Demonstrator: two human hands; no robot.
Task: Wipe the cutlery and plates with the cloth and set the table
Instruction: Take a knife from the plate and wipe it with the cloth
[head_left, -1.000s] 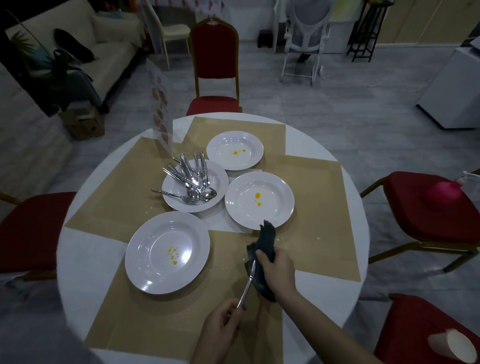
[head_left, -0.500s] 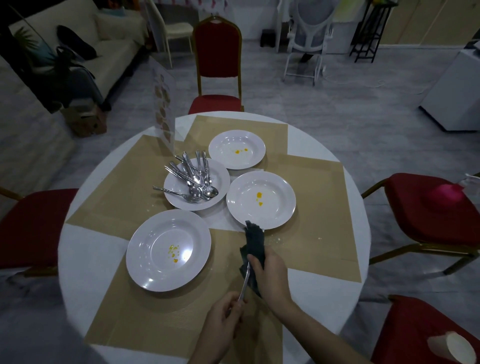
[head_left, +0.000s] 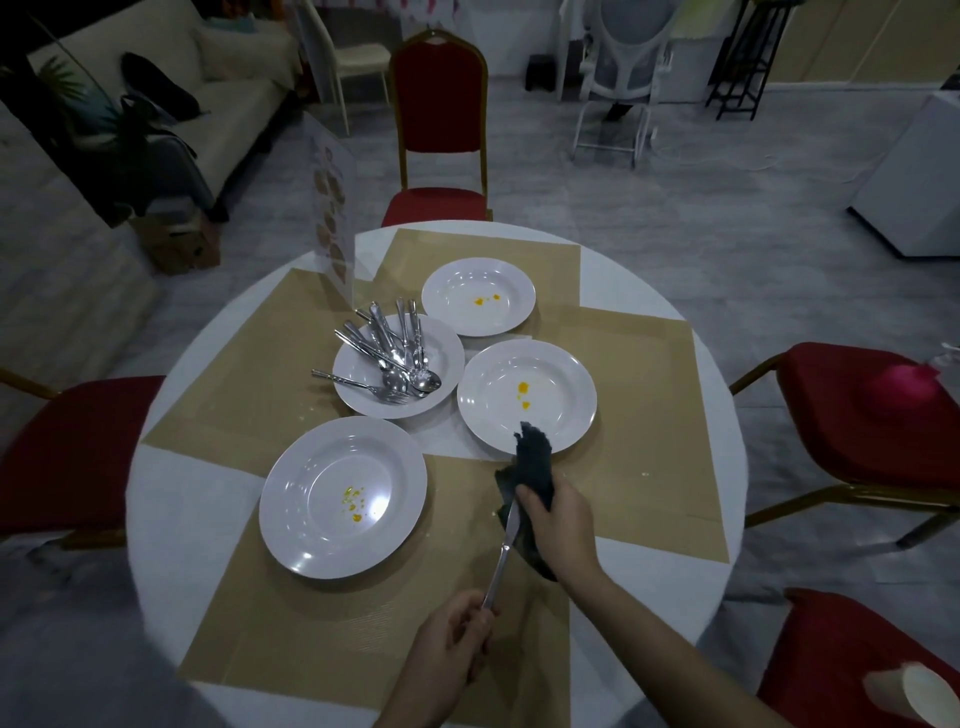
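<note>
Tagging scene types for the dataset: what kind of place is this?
Probably a staged restaurant or banquet dining area inside a larger multi-use room. Cues: a round table with tan placemats, red banquet chairs around it, and a standing menu card. The sofa behind hints at a lounge or studio.

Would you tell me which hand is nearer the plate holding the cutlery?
The right hand, gripping the cloth, is nearer that plate. The left hand sits farther back, holding the knife handle.
</note>
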